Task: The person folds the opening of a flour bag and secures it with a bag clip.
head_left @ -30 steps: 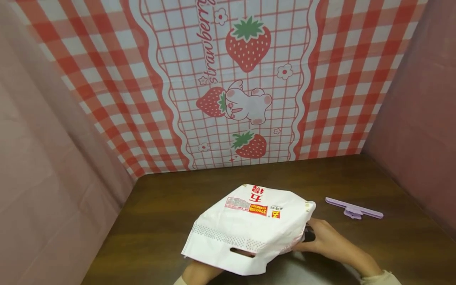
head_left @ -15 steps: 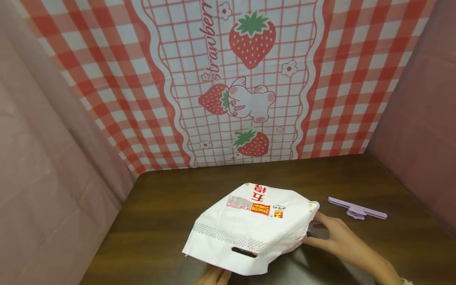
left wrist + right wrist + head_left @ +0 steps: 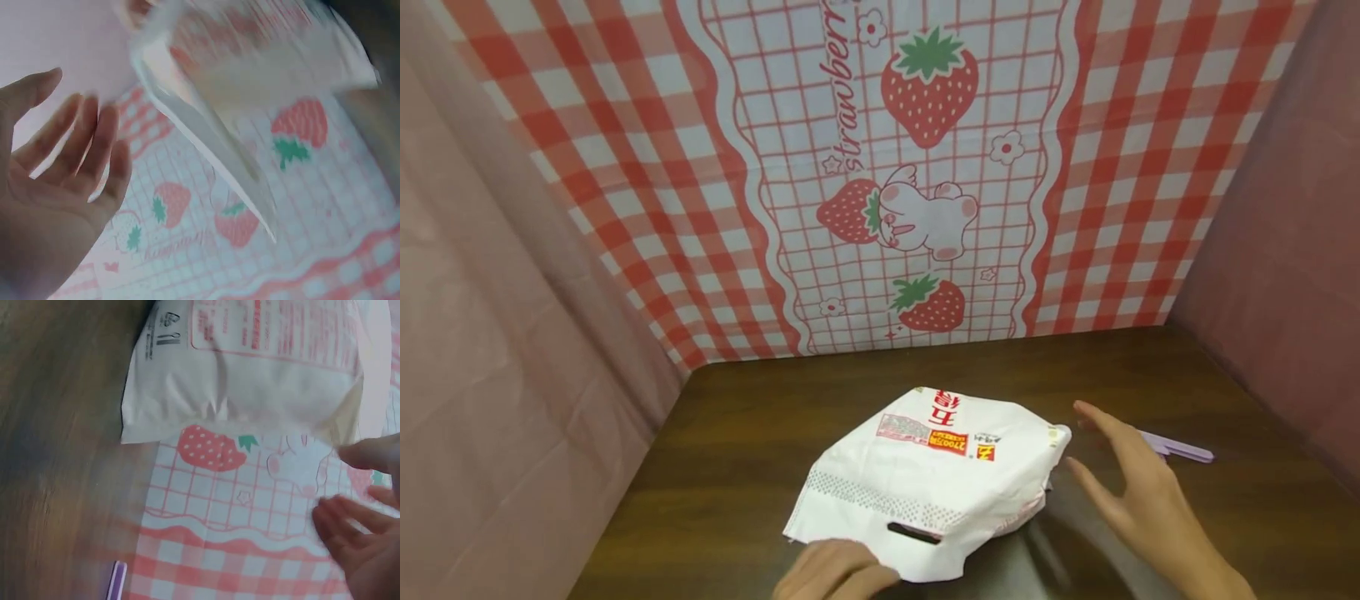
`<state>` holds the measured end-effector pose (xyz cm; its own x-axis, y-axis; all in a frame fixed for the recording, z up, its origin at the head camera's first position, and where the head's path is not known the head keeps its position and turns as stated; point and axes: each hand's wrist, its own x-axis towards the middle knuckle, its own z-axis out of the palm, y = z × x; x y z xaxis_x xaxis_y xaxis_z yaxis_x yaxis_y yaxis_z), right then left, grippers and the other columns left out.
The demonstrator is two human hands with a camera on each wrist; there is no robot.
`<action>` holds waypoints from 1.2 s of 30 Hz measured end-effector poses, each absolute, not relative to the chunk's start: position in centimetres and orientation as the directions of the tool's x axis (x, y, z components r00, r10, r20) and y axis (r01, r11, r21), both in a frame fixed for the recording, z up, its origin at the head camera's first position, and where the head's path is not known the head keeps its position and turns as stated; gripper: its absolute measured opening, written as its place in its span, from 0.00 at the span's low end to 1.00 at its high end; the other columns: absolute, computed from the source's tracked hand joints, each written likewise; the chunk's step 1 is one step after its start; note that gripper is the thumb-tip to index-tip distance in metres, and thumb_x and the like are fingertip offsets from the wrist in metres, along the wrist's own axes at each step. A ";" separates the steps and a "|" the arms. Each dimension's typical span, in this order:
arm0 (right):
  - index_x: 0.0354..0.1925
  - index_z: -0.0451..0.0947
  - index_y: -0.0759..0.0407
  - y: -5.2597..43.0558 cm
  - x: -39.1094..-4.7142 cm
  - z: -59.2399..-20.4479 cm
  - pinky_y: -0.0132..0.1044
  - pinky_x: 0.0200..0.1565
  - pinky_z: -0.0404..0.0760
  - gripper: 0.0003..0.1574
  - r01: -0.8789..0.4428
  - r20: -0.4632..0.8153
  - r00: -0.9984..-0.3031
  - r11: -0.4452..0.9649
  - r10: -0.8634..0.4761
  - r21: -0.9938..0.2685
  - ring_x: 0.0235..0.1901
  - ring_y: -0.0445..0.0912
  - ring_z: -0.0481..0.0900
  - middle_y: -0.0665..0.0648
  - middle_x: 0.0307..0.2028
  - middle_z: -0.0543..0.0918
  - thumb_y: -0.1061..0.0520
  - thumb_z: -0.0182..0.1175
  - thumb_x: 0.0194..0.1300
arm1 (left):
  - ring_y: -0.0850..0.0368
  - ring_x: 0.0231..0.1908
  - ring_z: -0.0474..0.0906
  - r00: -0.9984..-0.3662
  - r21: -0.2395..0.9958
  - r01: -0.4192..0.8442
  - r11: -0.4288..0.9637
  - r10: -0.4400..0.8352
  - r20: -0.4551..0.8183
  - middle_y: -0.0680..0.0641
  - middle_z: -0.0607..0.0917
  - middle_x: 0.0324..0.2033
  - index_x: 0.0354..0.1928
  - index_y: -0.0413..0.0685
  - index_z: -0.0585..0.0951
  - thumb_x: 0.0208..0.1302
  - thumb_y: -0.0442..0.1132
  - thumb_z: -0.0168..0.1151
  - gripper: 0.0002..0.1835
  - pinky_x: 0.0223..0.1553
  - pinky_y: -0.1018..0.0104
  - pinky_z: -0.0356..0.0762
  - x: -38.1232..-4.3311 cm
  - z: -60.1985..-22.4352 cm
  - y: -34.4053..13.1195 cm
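Note:
A white bag [image 3: 917, 467] with red printing and a handle slot stands on the table, its slotted edge toward me. My left hand [image 3: 838, 571] is at this near edge and overlaps it in the head view. In the left wrist view the left hand [image 3: 69, 169] has relaxed, spread fingers, apart from the bag [image 3: 250, 62]. Just right of the bag's right corner is my right hand [image 3: 1138, 483], thumb and fingers spread with nothing between them. The right wrist view has the right hand [image 3: 359, 531] beside the bag's [image 3: 250, 381] lower corner.
A purple bag clip [image 3: 1183, 448] lies on the dark wooden table [image 3: 737, 442], partly hidden behind the right hand. At the back hangs a red checked strawberry cloth [image 3: 925, 208]. Pink cloth [image 3: 512, 333] closes off the left side, with more on the right.
My left hand has come from under the bag's near edge to above it. My right hand has let go of the bag's right side and moved slightly away. The bag stays in place.

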<state>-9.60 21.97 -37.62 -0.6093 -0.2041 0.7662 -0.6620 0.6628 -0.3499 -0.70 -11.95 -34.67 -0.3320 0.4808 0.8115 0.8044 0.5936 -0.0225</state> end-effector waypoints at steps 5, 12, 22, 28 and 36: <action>0.49 0.73 0.71 20.0 -8.9 -36.4 0.28 0.56 0.61 0.28 -0.821 0.881 -0.398 0.526 -0.255 -0.219 0.50 0.52 0.69 0.65 0.49 0.75 0.48 0.52 0.64 | 0.48 0.45 0.72 -0.321 -0.144 0.710 0.689 0.499 0.805 0.44 0.77 0.46 0.38 0.50 0.79 0.63 0.56 0.47 0.19 0.45 0.56 0.65 -2.1 -35.9 -11.7; 0.49 0.75 0.66 19.7 -8.6 -37.2 0.36 0.62 0.55 0.26 -0.815 0.840 -0.429 0.543 -0.333 -0.201 0.56 0.56 0.66 0.66 0.53 0.73 0.46 0.50 0.65 | 0.45 0.46 0.72 -0.311 -0.175 0.674 0.717 0.490 0.814 0.40 0.76 0.47 0.32 0.52 0.77 0.69 0.52 0.36 0.21 0.45 0.52 0.64 -3.1 -38.1 -11.4; 0.49 0.75 0.67 19.8 -8.6 -37.5 0.31 0.60 0.57 0.26 -0.841 0.840 -0.406 0.508 -0.361 -0.188 0.52 0.55 0.68 0.66 0.52 0.74 0.47 0.51 0.64 | 0.50 0.37 0.76 -0.188 -0.198 0.722 0.663 0.463 0.866 0.45 0.80 0.36 0.28 0.50 0.78 0.65 0.41 0.40 0.16 0.40 0.56 0.67 -3.8 -37.2 -10.9; 0.49 0.75 0.68 20.1 -8.6 -37.5 0.31 0.60 0.58 0.27 -0.849 0.839 -0.416 0.482 -0.352 -0.218 0.51 0.55 0.69 0.66 0.51 0.74 0.48 0.54 0.62 | 0.54 0.36 0.77 -0.173 -0.198 0.746 0.636 0.472 0.865 0.48 0.80 0.35 0.29 0.49 0.79 0.62 0.38 0.42 0.14 0.39 0.55 0.69 -4.1 -37.0 -11.0; 0.49 0.73 0.72 20.0 -8.6 -36.9 0.37 0.62 0.56 0.25 -0.874 0.846 -0.399 0.425 -0.354 -0.235 0.53 0.56 0.67 0.68 0.51 0.73 0.53 0.55 0.62 | 0.54 0.36 0.77 -0.163 -0.188 0.779 0.598 0.483 0.860 0.49 0.81 0.34 0.31 0.48 0.80 0.59 0.37 0.45 0.12 0.40 0.55 0.69 -4.5 -35.9 -11.3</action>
